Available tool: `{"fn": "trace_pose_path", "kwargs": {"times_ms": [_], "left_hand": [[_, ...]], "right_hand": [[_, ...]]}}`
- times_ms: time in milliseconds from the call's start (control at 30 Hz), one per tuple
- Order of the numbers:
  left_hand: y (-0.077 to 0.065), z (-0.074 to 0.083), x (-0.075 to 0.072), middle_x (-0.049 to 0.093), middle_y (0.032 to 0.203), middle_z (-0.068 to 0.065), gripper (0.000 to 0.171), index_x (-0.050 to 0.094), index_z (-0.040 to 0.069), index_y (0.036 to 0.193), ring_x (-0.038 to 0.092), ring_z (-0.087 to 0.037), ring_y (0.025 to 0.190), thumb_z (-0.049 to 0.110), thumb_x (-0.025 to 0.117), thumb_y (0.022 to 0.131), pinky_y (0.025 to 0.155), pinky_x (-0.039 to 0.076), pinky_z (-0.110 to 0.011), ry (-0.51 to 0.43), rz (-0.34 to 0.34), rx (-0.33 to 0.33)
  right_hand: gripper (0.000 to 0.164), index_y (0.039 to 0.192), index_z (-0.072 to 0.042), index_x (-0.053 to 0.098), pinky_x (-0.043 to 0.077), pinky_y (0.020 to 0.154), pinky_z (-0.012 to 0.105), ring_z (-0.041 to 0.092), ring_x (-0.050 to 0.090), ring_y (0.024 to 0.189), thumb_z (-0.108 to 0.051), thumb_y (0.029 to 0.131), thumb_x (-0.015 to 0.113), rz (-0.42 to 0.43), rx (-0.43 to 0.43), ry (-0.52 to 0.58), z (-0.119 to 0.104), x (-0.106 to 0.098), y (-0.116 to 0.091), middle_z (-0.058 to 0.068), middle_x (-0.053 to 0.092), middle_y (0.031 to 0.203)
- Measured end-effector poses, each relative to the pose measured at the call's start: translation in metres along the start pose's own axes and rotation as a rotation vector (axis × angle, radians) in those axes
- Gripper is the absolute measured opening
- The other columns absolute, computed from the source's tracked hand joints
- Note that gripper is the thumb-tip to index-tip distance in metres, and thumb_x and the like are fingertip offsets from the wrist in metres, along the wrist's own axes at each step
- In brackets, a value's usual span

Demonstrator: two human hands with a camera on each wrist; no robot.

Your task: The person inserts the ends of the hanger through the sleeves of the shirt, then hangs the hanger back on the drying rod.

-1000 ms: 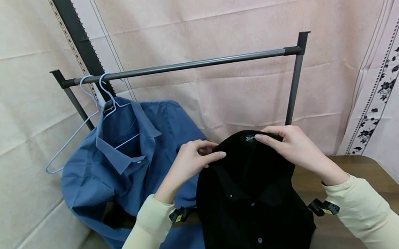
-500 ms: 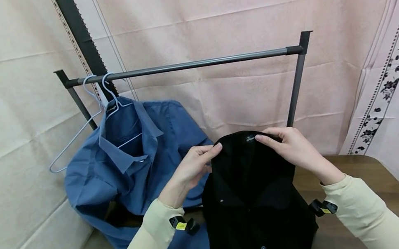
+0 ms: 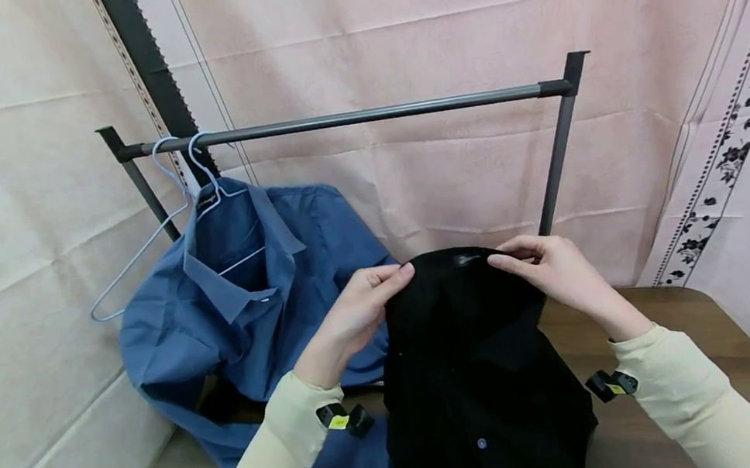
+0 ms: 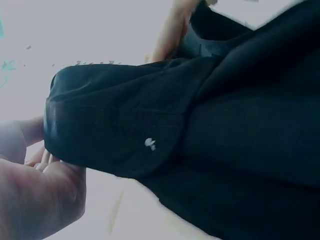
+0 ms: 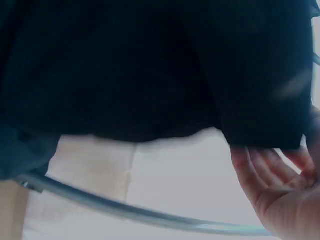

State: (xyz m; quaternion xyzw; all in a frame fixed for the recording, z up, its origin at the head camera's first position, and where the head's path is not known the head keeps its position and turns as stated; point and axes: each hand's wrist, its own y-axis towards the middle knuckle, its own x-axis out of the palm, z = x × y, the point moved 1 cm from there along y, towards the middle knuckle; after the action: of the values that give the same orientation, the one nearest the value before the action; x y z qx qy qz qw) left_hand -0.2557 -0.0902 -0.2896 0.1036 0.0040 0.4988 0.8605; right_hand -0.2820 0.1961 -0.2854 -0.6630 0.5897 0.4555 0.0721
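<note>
A black button-up shirt [image 3: 470, 378] hangs between my two hands in the head view, held up by its collar. My left hand [image 3: 359, 306] pinches the collar's left side, thumb on top. At the right side of the collar my right hand [image 3: 551, 267] pinches the edge between thumb and fingers. The label inside the neck lies between the hands, blurred now. In the left wrist view, a collar flap [image 4: 125, 115] with a small white mark reaches the fingers. Dark cloth [image 5: 150, 65] fills the upper part of the right wrist view, with the fingers behind its edge.
A dark metal clothes rack [image 3: 361, 117] stands behind. Two light-blue hangers [image 3: 139, 255] hook over its left end, one carrying a blue shirt [image 3: 241, 344] that droops onto the wooden table [image 3: 671, 354]. Pale curtains [image 3: 434, 31] cover the back and sides.
My left hand has slid its hold on the collar, its thumb now lying along the top edge. The shirt front has shifted and the label has turned less readable. My right hand stays nearly in place.
</note>
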Motion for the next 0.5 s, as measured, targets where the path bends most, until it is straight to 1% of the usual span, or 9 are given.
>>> {"fn": "trace_pose_path", "kwargs": {"times_ms": [33, 100, 167, 267, 333, 433, 500], "left_hand": [[0.0, 0.002, -0.002, 0.053, 0.067, -0.005, 0.03, 0.066, 0.008, 0.081, 0.05, -0.016, 0.061, 0.032, 0.055, 0.094, 0.057, 0.041, -0.028, 0.032, 0.027, 0.011], [0.0, 0.007, -0.007, 0.053, 0.068, -0.006, 0.031, 0.065, 0.006, 0.082, 0.05, -0.018, 0.062, 0.034, 0.057, 0.093, 0.058, 0.041, -0.029, 0.079, 0.064, 0.032], [-0.001, 0.011, -0.011, 0.052, 0.069, -0.007, 0.033, 0.064, 0.005, 0.082, 0.05, -0.018, 0.063, 0.035, 0.058, 0.092, 0.058, 0.041, -0.029, 0.103, 0.079, 0.047], [-0.002, 0.013, -0.015, 0.052, 0.07, -0.008, 0.033, 0.064, 0.004, 0.082, 0.05, -0.018, 0.064, 0.034, 0.058, 0.092, 0.06, 0.041, -0.029, 0.105, 0.068, 0.046], [-0.002, 0.012, -0.017, 0.051, 0.07, -0.007, 0.032, 0.063, 0.004, 0.082, 0.049, -0.018, 0.064, 0.034, 0.057, 0.093, 0.06, 0.04, -0.029, 0.099, 0.053, 0.043], [-0.002, 0.009, -0.018, 0.051, 0.07, -0.007, 0.031, 0.064, 0.005, 0.084, 0.049, -0.018, 0.064, 0.033, 0.056, 0.094, 0.06, 0.041, -0.029, 0.095, 0.036, 0.037], [-0.002, 0.006, -0.02, 0.052, 0.07, -0.007, 0.031, 0.065, 0.005, 0.086, 0.05, -0.019, 0.065, 0.034, 0.056, 0.093, 0.062, 0.041, -0.03, 0.104, 0.039, 0.035]], "right_hand": [[0.028, 0.099, -0.024, 0.07, 0.041, 0.058, 0.027, 0.016, 0.053, 0.066, -0.047, 0.088, 0.059, -0.003, 0.011, -0.005, 0.003, 0.0, -0.001, -0.005, 0.064, 0.08], [0.029, 0.098, -0.022, 0.07, 0.042, 0.055, 0.026, 0.015, 0.056, 0.064, -0.047, 0.088, 0.059, -0.021, 0.036, -0.011, 0.009, 0.001, -0.004, -0.004, 0.064, 0.076], [0.034, 0.101, -0.02, 0.07, 0.046, 0.056, 0.027, 0.014, 0.06, 0.064, -0.048, 0.089, 0.057, -0.053, 0.075, 0.009, 0.014, 0.005, -0.006, -0.003, 0.065, 0.078], [0.042, 0.11, -0.017, 0.067, 0.05, 0.062, 0.031, 0.015, 0.064, 0.068, -0.051, 0.088, 0.056, -0.119, 0.121, 0.064, 0.018, 0.015, -0.008, 0.001, 0.067, 0.088], [0.044, 0.112, -0.015, 0.066, 0.051, 0.065, 0.034, 0.016, 0.065, 0.068, -0.051, 0.088, 0.056, -0.146, 0.135, 0.104, 0.019, 0.022, -0.01, 0.003, 0.066, 0.092], [0.04, 0.109, -0.012, 0.067, 0.052, 0.066, 0.036, 0.016, 0.066, 0.068, -0.046, 0.09, 0.056, -0.166, 0.132, 0.163, 0.021, 0.031, -0.012, 0.006, 0.066, 0.093], [0.038, 0.106, -0.008, 0.067, 0.052, 0.069, 0.035, 0.018, 0.066, 0.073, -0.041, 0.093, 0.055, -0.171, 0.131, 0.238, 0.021, 0.035, -0.014, 0.008, 0.064, 0.094]]}}
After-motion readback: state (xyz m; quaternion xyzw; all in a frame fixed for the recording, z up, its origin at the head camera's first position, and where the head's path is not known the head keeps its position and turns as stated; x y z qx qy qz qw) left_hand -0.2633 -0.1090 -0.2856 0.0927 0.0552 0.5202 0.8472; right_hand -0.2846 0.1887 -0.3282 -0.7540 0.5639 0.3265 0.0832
